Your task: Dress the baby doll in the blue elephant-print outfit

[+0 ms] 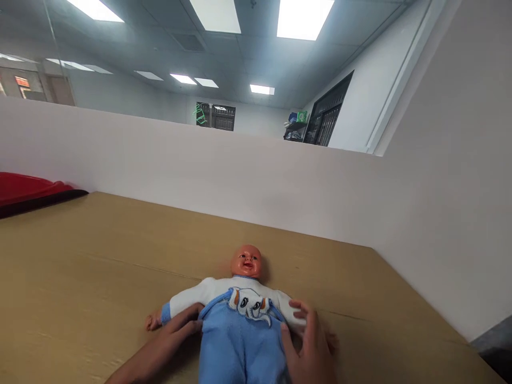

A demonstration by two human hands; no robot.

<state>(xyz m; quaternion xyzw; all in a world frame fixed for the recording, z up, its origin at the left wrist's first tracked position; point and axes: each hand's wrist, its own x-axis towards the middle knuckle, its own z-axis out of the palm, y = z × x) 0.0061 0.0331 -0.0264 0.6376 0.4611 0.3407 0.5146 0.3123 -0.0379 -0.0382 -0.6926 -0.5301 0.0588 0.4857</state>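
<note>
Doll (248,262) on its back on the brown desk (100,282), about midway along the far edge but set in from it. Head toward that edge, legs toward the near side and cut off by the bottom of the view. Both arms spread outward, palms hard to read.

Clothing: light blue overalls (236,346) over a white top (196,295) with blue cuffs; a white animal patch (250,305) on the bib, with orange and dark stitching.

Left hand (186,322): comes in from the near edge, at the doll's side below its outstretched arm. Fingertips and thumb meet the side of the overalls, near the blue trim. Cannot tell whether cloth is pinched between them.

Right hand (308,344): on the other side of the doll, slightly blurred. Thumb by the side of the overalls, fingers raised and spread over the white sleeve; a clear gap between thumb and fingers, grasp loose and unclosed.

Surroundings: red item (30,188) with a black border at the desk's far left corner, kind unclear. White wall (240,176) runs along the far edge and turns at the far right corner. Above it, ceiling lights (306,18), a barred window (330,114) and a shelf (295,133) with packages.
</note>
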